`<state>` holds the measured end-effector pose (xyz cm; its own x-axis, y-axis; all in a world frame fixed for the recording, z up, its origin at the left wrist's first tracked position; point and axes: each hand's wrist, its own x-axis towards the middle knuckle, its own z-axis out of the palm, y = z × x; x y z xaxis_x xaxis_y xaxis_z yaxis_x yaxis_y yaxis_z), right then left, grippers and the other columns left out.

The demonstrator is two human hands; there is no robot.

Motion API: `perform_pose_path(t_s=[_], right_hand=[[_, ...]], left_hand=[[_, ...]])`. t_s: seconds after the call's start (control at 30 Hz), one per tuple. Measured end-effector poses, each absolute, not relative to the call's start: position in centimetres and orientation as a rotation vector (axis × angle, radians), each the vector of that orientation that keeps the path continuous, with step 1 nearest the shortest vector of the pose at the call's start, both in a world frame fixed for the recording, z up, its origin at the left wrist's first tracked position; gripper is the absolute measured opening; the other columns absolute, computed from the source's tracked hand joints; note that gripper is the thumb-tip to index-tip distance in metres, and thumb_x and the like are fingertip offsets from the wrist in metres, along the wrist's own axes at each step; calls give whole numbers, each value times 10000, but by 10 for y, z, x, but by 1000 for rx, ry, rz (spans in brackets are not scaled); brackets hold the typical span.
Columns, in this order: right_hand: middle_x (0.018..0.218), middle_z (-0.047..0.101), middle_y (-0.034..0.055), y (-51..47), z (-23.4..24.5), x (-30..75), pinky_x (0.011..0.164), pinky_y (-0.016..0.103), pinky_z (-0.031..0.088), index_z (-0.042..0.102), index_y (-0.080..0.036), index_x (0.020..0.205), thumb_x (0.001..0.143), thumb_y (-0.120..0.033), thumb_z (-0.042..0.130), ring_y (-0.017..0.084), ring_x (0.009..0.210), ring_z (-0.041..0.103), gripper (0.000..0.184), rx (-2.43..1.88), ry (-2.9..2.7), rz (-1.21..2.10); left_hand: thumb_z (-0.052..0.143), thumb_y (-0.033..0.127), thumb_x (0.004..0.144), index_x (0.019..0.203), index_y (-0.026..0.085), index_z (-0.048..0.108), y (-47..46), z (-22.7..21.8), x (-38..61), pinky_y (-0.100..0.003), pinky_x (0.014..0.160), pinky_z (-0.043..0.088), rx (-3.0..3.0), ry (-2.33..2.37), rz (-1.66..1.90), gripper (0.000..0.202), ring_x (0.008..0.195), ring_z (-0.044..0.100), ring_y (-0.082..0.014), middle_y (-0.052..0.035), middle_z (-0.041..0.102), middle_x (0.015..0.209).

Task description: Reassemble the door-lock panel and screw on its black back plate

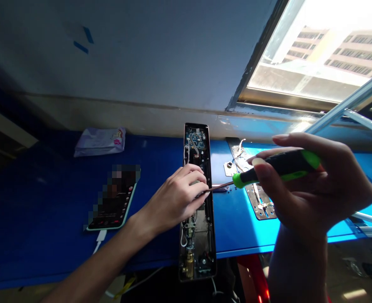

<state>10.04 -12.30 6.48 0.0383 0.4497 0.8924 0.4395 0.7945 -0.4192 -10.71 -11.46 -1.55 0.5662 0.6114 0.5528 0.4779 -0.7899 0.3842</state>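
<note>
A long, narrow electronic door lock housing (208, 227) lies with its inside facing up, its near end reaching past the table edge. Inside it are a circuit board (196, 141), white wires and a brass cylinder (190, 264). My left hand (188, 187) is closed over the middle of the housing, hiding the parts beneath. In my right hand (318, 185) is a green and black screwdriver (280, 166), tilted, its shaft pointing left. The screwdriver's tip ends beside my left fingertips, inside the housing's right wall; what it touches is hidden.
A phone (116, 202) on a white charging cable lies left on the blue table (62, 235), with a purple-white packet (100, 141) behind it. Right of the housing are metal plates (261, 202), a small plate (229, 169) and loose screws. A metal frame (346, 105) stands by the window.
</note>
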Motion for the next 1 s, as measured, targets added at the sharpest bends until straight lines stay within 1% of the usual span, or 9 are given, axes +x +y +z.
perform_pose_path(t_s=[0.13,0.23,0.4,0.53,0.7,0.83,1.0], right_hand=[[924,802,-11,-125,66,102,580,340,639,800,-290,1120,759,-121,879,176,693,765,407,-740,-1521,19],[954,811,-11,-126,66,103,582,342,634,800,-289,1131,754,-122,887,174,699,760,422,-714,-1529,7],[881,799,-20,-130,67,99,528,325,612,803,-287,1101,746,-109,879,168,649,746,404,-683,-1515,31],[896,796,-13,-133,69,95,542,319,618,800,-274,1081,740,-111,880,164,659,748,386,-678,-1472,44],[821,793,-18,-135,71,95,495,316,612,767,-302,1079,770,-200,890,183,634,758,348,-701,-1544,1],[841,819,4,-138,72,96,494,341,628,757,-317,1051,778,-266,893,207,641,765,309,-787,-1606,-57],[803,797,-10,-140,72,93,483,316,624,764,-307,1033,800,-233,864,190,618,754,264,-765,-1576,-38]], left_hand=[[682,149,991,986,134,711,-118,-17,-111,-407,975,591,2606,935,1070,32,1157,629,-253,-84,731,1056],[692,175,992,958,137,696,-120,-18,-115,-404,964,593,2614,951,1089,52,1157,628,-254,-86,722,1048],[699,186,990,908,140,686,-124,-14,-121,-426,961,593,2674,968,1083,95,1163,630,-268,-87,721,1039],[733,206,970,888,144,692,-127,-12,-122,-433,957,595,2690,960,1091,111,1177,627,-272,-87,726,1038],[733,204,971,896,140,688,-130,-12,-122,-428,946,593,2685,952,1125,108,1175,629,-270,-89,728,1036],[731,191,971,901,142,682,-134,-13,-123,-423,962,586,2662,959,1115,98,1201,615,-266,-90,724,1057],[754,199,952,884,149,686,-137,-17,-125,-422,975,584,2628,970,1127,108,1208,616,-267,-86,730,1067]])
